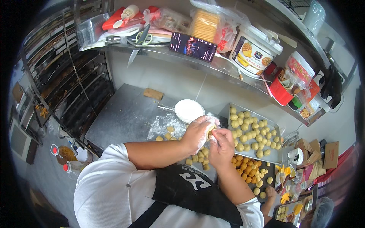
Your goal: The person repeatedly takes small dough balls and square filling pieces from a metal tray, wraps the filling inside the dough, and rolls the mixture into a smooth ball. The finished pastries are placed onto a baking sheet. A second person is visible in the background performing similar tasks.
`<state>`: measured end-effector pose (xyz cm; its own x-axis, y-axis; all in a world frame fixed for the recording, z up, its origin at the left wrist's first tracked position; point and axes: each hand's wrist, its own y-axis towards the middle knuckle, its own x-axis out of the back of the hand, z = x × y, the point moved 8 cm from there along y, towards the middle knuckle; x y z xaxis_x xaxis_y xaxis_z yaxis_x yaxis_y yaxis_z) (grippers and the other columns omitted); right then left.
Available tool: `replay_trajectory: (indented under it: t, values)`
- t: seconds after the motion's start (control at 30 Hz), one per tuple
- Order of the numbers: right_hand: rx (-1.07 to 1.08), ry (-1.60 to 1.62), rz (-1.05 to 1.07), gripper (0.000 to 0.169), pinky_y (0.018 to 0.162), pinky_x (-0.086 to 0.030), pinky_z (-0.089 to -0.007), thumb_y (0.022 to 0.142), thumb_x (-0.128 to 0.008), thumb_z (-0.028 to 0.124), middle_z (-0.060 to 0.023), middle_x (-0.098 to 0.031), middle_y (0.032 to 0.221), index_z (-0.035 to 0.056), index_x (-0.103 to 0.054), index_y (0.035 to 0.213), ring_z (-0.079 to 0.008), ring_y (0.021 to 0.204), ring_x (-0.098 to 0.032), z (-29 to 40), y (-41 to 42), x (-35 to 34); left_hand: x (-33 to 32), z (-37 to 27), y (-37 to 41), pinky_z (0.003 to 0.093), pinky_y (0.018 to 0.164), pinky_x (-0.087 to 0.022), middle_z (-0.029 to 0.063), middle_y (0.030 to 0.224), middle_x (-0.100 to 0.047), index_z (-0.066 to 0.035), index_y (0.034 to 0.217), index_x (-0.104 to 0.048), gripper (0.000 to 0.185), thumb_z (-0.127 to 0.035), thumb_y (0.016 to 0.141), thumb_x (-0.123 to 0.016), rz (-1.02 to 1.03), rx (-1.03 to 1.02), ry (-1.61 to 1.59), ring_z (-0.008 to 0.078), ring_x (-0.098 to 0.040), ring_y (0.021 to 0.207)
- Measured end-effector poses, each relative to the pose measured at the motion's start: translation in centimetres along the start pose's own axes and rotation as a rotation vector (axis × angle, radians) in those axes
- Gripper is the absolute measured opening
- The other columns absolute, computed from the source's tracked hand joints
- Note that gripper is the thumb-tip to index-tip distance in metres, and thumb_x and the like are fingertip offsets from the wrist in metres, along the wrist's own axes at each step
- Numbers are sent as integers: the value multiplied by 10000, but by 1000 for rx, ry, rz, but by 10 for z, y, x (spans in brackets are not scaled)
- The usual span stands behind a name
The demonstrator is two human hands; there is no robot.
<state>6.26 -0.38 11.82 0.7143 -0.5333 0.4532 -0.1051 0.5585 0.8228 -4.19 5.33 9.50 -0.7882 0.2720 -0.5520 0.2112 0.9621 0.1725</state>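
Observation:
My left hand (198,134), dusted with flour, cups a piece of pale yellow dough (211,130) above the work table. The fingertips of my right hand (222,145) pinch the same piece from the other side, and my fingers hide much of it. Cut dough pieces (202,156) lie on the table below my hands, and several more (170,129) rest near scattered flour. Just beyond my left hand is a round white flour-covered bowl or sieve (189,110) with a metal handle. A metal tray (281,155) of rolled dough balls (243,138) stands to the right.
A dark tray (272,171) holds orange filling balls (247,168) and dough pieces; another person's hand (270,191) is at its edge. Overhead, a steel shelf (159,52) bears a knife (133,57), a phone (193,47) and a filling bucket (253,52). A tray rack (65,40) stands left.

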Motion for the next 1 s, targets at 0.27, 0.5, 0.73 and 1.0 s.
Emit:
replay_trajectory:
  t: [0.27,0.5,0.73,1.0]
  values:
    - [-43,171,-75,192,772,-493,-282,804,-677,-78,-124,-598,941,-7,-681,983,-213,866,-602,-17,-10,-2,-9,-16,-4,267,766,-476,80,942,-624,35,1000,-600,163,-60,905,-508,-79,29,135,136,-589,862]
    - [-73,40,-40,185,731,-512,-293,775,-681,-82,-144,-627,951,-16,-678,947,-243,837,-636,-9,2,9,-1,9,9,280,773,-485,72,937,-629,12,1040,-588,184,-62,911,-480,50,138,-314,143,-597,855]
    - [-13,-11,59,178,688,-508,-294,745,-676,-101,-123,-617,883,-8,-674,897,-235,775,-625,-1,7,-2,8,9,7,288,857,-466,109,1019,-618,23,1146,-574,252,-74,914,-570,-7,89,167,162,-593,960]
    - [-140,222,-51,190,685,-512,-298,726,-687,-105,-121,-636,917,4,-669,881,-235,794,-633,-23,-2,3,3,2,9,282,781,-470,80,964,-625,32,1034,-592,163,-62,907,-555,22,44,145,127,-585,892]
